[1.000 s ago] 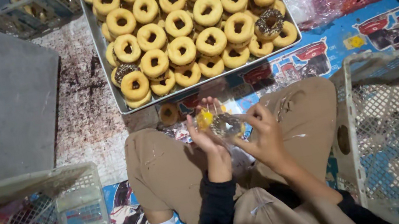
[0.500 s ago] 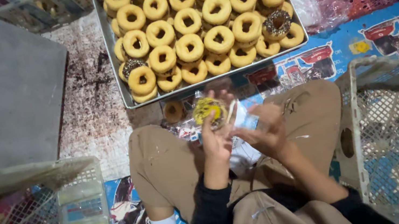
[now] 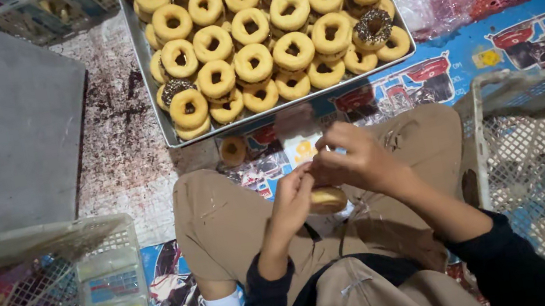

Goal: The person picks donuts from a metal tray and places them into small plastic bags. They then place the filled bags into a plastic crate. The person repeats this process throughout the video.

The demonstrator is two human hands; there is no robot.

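A: The doughnut (image 3: 328, 199): plain, golden-brown, ring-shaped. Only part of it shows, low between the two hands, over the lap and on the near side of the metal tray (image 3: 159, 113).

B: Wrapper?

A: A clear plastic wrapper (image 3: 300, 142) with a pale, yellow-marked patch stands up above the hands, between them and the tray's near edge.

B: Change from half a second back?

A: Then a yellow-topped piece sat up high in the plastic, closer to the tray. Now the doughnut sits lower, nearer the body, and the hands have closed in together.

B: Grips?

A: Left hand (image 3: 290, 201) curls its fingers against the doughnut's left side, holding it. Right hand (image 3: 357, 159) is pinched narrow over the wrapper's lower end, just above the doughnut; whether it touches the doughnut, cannot tell.

B: Surroundings?

A: Tray packed with ring doughnuts, two chocolate-topped. One loose doughnut (image 3: 233, 151) lies on the mat just off the tray's near edge. White mesh crates (image 3: 115, 278) stand either side of the knees.
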